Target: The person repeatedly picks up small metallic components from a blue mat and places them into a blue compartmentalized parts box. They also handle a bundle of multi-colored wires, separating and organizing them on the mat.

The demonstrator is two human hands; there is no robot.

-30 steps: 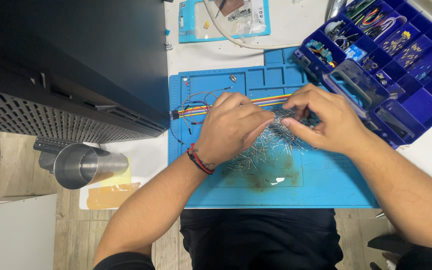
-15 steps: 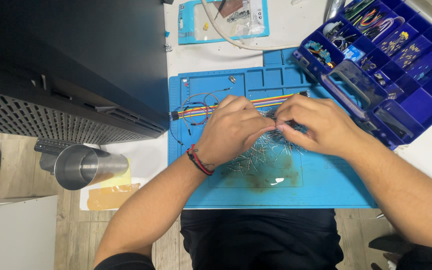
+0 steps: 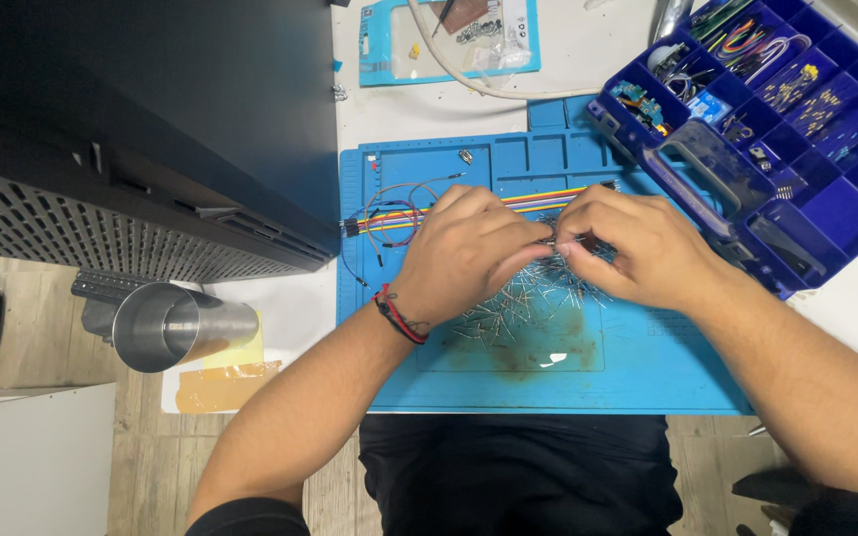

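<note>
My left hand (image 3: 464, 253) and my right hand (image 3: 638, 248) meet fingertip to fingertip over a blue work mat (image 3: 647, 367). Between the fingertips both hands pinch a small thin metal-legged part (image 3: 553, 243), mostly hidden by the fingers. Under the hands lies a loose heap of thin metal leads (image 3: 528, 303). A flat rainbow ribbon of jumper wires (image 3: 399, 213) runs across the mat behind my hands. A red and black band circles my left wrist.
A dark blue compartment box (image 3: 796, 189) of small parts and wires stands at the right. A large black case (image 3: 131, 129) fills the left. A steel cup (image 3: 176, 326) sits at the table's left edge. A blue tray (image 3: 449, 45) and a white cable lie at the back.
My right hand has shifted left, closer to my left hand, and the fingertips now meet. The left hand has hardly moved.
</note>
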